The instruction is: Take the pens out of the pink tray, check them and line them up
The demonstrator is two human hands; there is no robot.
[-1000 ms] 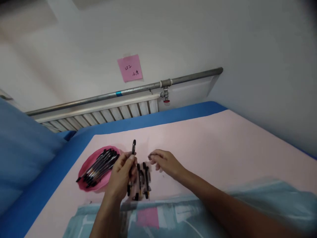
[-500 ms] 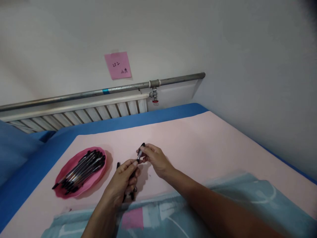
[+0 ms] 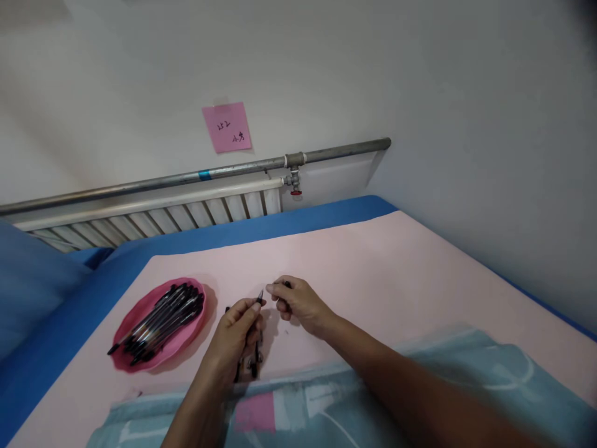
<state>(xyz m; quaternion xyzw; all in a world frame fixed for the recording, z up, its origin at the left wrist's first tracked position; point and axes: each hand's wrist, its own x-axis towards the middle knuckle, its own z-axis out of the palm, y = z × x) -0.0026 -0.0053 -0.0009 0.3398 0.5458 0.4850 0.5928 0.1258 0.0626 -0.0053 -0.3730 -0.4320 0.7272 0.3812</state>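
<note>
My left hand [image 3: 237, 333] is closed around a black pen [image 3: 258, 303] whose bare tip points up and to the right. Close beside it, my right hand [image 3: 298, 303] pinches a small black pen cap [image 3: 286, 285] between fingers and thumb. Under my left hand lie a few more black pens [image 3: 254, 361] on the pink sheet [image 3: 396, 274]. To the left stands a pink oval dish [image 3: 140, 354] filled with several black pens [image 3: 161, 320].
The pink sheet lies on a blue mattress [image 3: 303, 218] against a white wall. A radiator [image 3: 153, 218] and a grey pipe [image 3: 233, 168] run behind it. A pink note [image 3: 227, 127] is stuck on the wall. A light blue patterned cloth [image 3: 420, 398] covers the near edge.
A second ago only my left hand held the pen, upright. My right hand then gripped its top end, and now the cap is off in my right hand, slightly apart from the pen.
</note>
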